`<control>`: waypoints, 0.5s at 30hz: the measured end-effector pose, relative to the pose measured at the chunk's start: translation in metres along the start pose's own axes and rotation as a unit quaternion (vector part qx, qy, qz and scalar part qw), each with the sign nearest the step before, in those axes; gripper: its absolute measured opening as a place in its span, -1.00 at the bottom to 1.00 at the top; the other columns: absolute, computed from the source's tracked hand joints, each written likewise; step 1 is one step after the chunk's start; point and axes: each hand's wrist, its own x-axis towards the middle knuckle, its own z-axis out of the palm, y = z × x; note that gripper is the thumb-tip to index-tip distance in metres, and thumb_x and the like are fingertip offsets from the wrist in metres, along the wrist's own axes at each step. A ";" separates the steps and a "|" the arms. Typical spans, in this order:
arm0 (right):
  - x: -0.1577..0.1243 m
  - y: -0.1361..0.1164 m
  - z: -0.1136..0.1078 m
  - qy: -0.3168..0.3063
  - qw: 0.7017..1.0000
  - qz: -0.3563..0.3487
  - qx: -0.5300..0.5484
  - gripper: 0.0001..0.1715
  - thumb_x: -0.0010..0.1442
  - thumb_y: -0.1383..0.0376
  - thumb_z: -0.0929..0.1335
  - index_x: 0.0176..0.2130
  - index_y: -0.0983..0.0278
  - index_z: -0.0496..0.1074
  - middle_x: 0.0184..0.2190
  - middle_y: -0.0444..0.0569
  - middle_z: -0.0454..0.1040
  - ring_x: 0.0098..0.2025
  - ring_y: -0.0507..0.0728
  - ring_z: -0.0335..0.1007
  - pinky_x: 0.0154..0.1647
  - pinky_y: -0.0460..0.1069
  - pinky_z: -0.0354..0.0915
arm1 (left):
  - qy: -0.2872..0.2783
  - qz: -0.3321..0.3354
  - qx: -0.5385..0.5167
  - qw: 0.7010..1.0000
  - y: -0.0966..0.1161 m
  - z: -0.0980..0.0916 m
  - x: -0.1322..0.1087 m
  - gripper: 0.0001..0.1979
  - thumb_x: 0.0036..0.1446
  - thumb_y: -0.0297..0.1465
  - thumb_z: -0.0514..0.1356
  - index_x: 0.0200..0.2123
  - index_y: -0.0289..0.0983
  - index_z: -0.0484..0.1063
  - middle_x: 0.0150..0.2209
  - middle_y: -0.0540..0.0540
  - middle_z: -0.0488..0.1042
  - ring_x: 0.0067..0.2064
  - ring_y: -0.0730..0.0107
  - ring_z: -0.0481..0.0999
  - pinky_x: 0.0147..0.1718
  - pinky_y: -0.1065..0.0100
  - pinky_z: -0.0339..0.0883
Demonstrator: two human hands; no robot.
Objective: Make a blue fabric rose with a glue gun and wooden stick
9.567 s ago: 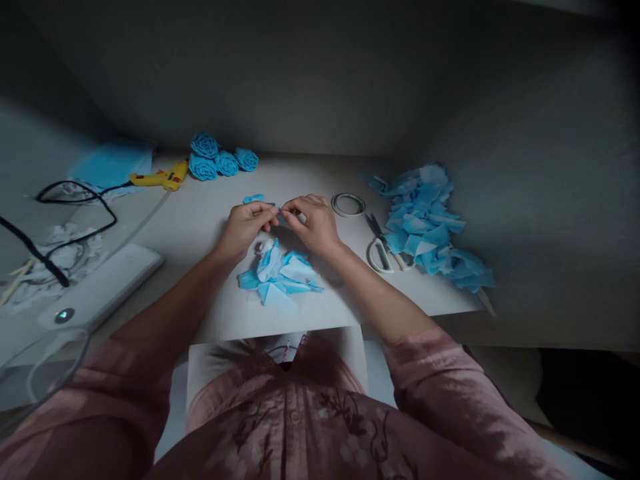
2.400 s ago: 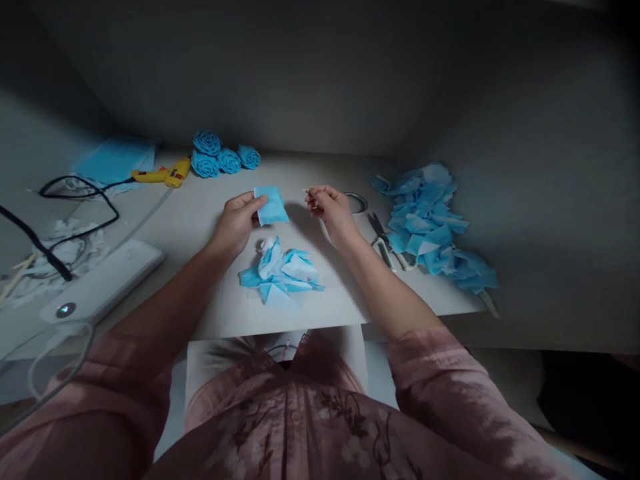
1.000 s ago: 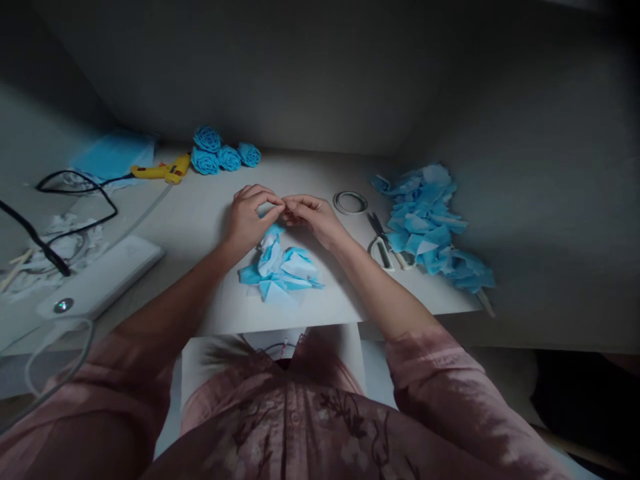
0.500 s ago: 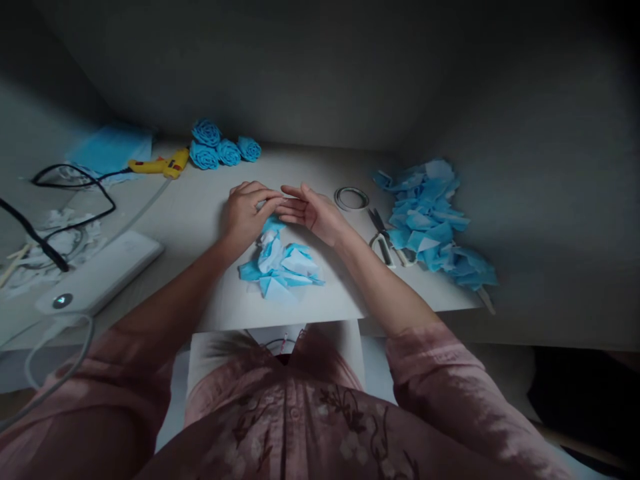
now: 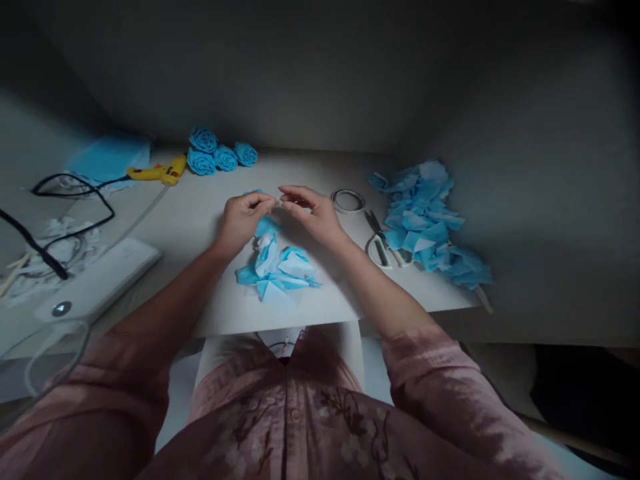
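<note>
Over the middle of the desk, my left hand (image 5: pixel 243 217) has its thumb and fingertips pinched together. Whatever lies in that pinch is too small to make out. My right hand (image 5: pixel 315 213) faces it with bent fingers, a small gap showing between thumb and fingertips. The fingertips of both hands nearly meet. Below them lies a loose pile of blue and white fabric pieces (image 5: pixel 280 270). More blue fabric sticks out beneath my left hand. To the right of my right hand are a roll of tape (image 5: pixel 349 201) and scissors (image 5: pixel 379 250) with pale handles.
Several blue fabric roses (image 5: pixel 203 161) stand at the back beside a yellow glue gun (image 5: pixel 170 171). Blue sheets (image 5: pixel 110 158) lie behind its black cord. At left are a white power bank (image 5: pixel 107 277) and white scraps (image 5: pixel 70 237). A blue fabric heap (image 5: pixel 423 217) lies right.
My right hand's outstretched fingers have bent, its thumb moving down toward the fingertips. My left hand has shifted slightly left and down, staying pinched. The view has moved a little.
</note>
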 end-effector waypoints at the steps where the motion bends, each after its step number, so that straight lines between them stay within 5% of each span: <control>1: 0.000 -0.001 0.000 -0.009 0.999 -0.024 -0.033 -0.55 0.29 -0.03 0.44 0.01 0.19 0.62 -0.06 0.02 0.64 -0.01 0.17 0.55 0.10 0.08 0.41 | -0.007 0.001 0.006 1.000 0.001 0.000 0.000 -0.81 0.14 -0.31 0.25 -0.44 -0.29 0.55 -0.44 -0.05 0.55 -0.33 0.35 0.49 -0.28 0.39 0.34; 6: -0.001 -0.005 0.000 -0.024 0.984 -0.077 -0.161 -0.67 0.42 0.09 0.34 -0.19 0.25 0.59 -0.19 0.00 0.61 -0.12 0.15 0.49 0.01 0.04 0.36 | -0.050 0.003 0.046 0.998 0.003 -0.002 -0.002 -0.77 0.17 -0.32 0.23 -0.52 -0.25 0.47 -0.50 0.00 0.46 -0.40 0.39 0.40 -0.34 0.39 0.29; 15: -0.002 -0.007 -0.002 -0.010 0.963 -0.052 -0.265 -0.59 0.51 0.06 0.21 -0.22 0.24 0.44 -0.27 -0.03 0.51 -0.18 0.13 0.39 -0.06 0.01 0.22 | -0.057 0.015 0.004 0.998 0.001 0.000 -0.004 -0.59 0.34 -0.15 0.12 -0.47 -0.25 0.49 -0.49 -0.07 0.44 -0.40 0.35 0.41 -0.34 0.33 0.27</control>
